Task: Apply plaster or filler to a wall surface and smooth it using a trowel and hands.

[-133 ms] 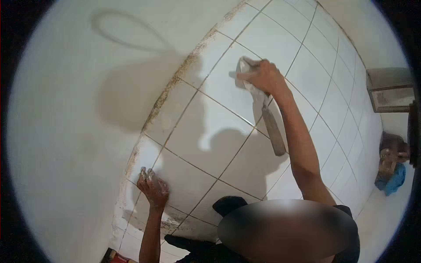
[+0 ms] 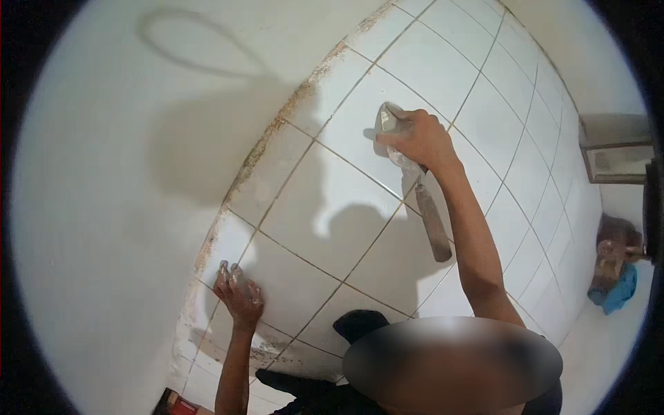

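Observation:
My right hand (image 2: 423, 140) grips a trowel (image 2: 434, 225) around its metal blade, which is smeared with pale paste. Its worn wooden handle points back toward me, low over the white floor tiles (image 2: 346, 173). Part of the blade is hidden by my fingers. On the left, my left hand (image 2: 238, 294) leans on a tile near the wall. Its fingers are apart and slightly bent, the tips coated in whitish residue, and it holds nothing.
A crumbly brown strip (image 2: 266, 140) runs along the foot of the white wall (image 2: 104, 242). A framed object (image 2: 620, 159) and a blue bag (image 2: 621, 289) are at the right. A red and black item (image 2: 181, 407) lies at the lower left.
My right hand and the trowel have slid slightly toward me. My left hand has shifted only a little.

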Demonstrator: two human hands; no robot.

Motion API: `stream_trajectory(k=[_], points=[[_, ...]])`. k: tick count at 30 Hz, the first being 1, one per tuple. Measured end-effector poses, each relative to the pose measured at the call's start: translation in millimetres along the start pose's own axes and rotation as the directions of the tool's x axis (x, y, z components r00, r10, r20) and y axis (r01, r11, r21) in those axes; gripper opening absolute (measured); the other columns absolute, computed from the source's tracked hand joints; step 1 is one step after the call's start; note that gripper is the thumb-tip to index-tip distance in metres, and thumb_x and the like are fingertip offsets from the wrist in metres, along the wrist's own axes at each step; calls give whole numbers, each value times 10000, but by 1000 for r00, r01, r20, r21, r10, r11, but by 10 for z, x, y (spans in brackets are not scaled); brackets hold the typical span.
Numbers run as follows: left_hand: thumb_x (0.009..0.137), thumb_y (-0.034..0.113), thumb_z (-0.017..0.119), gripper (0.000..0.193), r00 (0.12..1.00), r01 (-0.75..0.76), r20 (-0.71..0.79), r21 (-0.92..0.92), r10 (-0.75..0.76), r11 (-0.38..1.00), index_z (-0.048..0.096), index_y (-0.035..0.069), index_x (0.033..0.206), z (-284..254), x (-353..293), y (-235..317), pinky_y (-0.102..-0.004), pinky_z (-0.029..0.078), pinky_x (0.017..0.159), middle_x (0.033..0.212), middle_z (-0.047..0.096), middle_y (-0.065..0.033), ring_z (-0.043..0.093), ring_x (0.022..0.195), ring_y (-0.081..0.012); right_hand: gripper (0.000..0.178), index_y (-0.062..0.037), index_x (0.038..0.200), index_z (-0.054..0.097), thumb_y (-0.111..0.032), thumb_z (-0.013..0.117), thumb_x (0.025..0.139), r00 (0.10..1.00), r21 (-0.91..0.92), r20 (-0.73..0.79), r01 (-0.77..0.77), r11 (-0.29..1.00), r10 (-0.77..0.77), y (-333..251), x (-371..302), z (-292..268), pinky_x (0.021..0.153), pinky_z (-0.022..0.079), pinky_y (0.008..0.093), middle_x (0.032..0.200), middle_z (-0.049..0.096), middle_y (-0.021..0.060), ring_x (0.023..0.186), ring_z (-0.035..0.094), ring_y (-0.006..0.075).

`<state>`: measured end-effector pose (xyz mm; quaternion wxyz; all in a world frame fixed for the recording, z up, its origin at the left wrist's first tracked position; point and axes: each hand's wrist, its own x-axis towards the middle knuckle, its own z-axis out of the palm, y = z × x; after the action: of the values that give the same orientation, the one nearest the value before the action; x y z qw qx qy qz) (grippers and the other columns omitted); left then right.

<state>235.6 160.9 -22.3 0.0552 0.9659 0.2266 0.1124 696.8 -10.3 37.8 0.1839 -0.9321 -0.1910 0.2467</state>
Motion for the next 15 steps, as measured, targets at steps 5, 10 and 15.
stream_trajectory(k=[5, 10, 15], points=[[796, 91, 575, 566, 999, -44, 19, 2, 44, 999, 415, -13, 1329, 2, 35, -13, -514, 307, 1014, 1389, 384, -240, 381, 1287, -394, 898, -59, 1284, 606, -644, 745, 617, 990, -24, -137, -33, 999, 29, 24, 369, 10, 819, 545, 405, 961, 697, 207, 916, 693, 308], [791, 101, 581, 582, 1000, 20, 21, -24, -19, 1000, 414, -5, 1338, 24, -82, -80, -520, 295, 1030, 1398, 376, -238, 369, 1301, -396, 897, -85, 1269, 631, -659, 751, 591, 999, -16, -14, 35, 999, -35, -132, -15, -83, 779, 554, 419, 942, 711, 202, 858, 707, 306], [800, 108, 572, 568, 999, 11, 37, -35, -10, 999, 420, -4, 1335, -4, -23, -17, -524, 293, 1035, 1403, 370, -235, 366, 1299, -395, 884, -68, 1234, 652, -662, 750, 587, 998, -1, -14, 57, 998, -57, -59, 43, -142, 778, 555, 423, 907, 711, 198, 854, 708, 300]])
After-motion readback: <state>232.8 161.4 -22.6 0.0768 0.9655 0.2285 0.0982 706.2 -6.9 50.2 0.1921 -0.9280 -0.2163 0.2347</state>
